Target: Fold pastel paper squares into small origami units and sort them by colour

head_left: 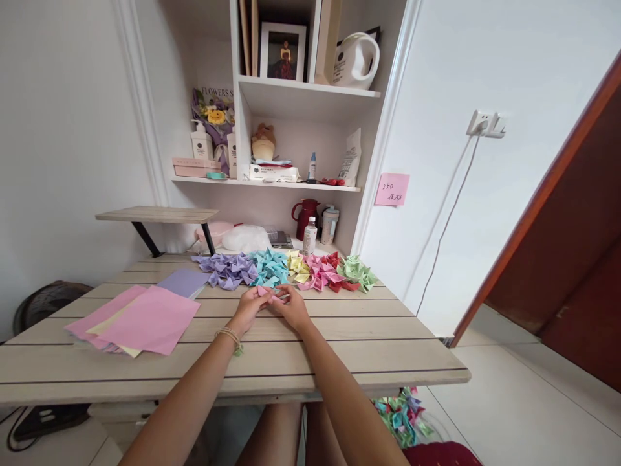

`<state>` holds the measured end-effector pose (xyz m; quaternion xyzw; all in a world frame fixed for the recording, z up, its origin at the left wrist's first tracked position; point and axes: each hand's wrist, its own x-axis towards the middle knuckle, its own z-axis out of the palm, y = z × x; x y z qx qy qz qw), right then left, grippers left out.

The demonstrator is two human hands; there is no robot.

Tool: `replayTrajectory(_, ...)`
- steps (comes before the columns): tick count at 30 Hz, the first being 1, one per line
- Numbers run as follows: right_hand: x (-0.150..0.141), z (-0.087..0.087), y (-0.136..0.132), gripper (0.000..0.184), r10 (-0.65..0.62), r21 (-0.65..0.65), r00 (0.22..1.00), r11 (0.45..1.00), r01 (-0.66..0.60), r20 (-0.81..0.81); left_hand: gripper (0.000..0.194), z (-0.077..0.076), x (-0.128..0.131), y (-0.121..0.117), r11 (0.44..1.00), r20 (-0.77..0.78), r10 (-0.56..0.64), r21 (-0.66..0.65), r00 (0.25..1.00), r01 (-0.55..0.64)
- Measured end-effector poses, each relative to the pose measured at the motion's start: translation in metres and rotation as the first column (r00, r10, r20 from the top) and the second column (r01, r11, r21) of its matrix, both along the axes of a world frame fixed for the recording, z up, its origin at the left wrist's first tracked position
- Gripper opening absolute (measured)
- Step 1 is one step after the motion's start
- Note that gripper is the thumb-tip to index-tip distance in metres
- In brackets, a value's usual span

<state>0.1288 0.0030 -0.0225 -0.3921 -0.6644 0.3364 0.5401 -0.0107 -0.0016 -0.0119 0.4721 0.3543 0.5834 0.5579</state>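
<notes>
Between my two hands, just above the wooden table [359, 353], is a small folded piece of pink paper [263, 291]. My left hand [250, 309], with a bracelet at the wrist, pinches its left side. The fingers of my right hand [292, 307] are closed on the right side of the same paper. Right behind my hands lie heaps of folded paper pieces: purple ones [228, 268], blue ones [269, 265], yellow ones [297, 264], pink ones [320, 272], and green ones [358, 272], with red ones [345, 285] among the last two.
Flat pink sheets [155, 317] and purple sheets [182, 282] lie at the table's left. A small raised shelf [158, 213] stands at the back left. A bottle [309, 236] and a red jug [305, 217] stand behind the heaps. More folded pieces [405, 414] lie below the table's right edge.
</notes>
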Motion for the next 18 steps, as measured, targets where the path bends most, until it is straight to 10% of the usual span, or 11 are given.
replayTrajectory(7,0.0004,-0.0043,0.0051,0.035,0.081,-0.090,0.996,0.993,-0.078,0.023,0.029,-0.0017,-0.0012,0.0052,0.999,0.092,0.041,0.014,0.995,-0.042)
replayTrajectory(18,0.0086,-0.0067,0.0048,0.023,-0.138,-0.042,0.988,0.989,0.141,0.074,0.025,-0.0019,-0.0008,0.0059,0.996,0.129,-0.044,-0.075,0.991,0.054)
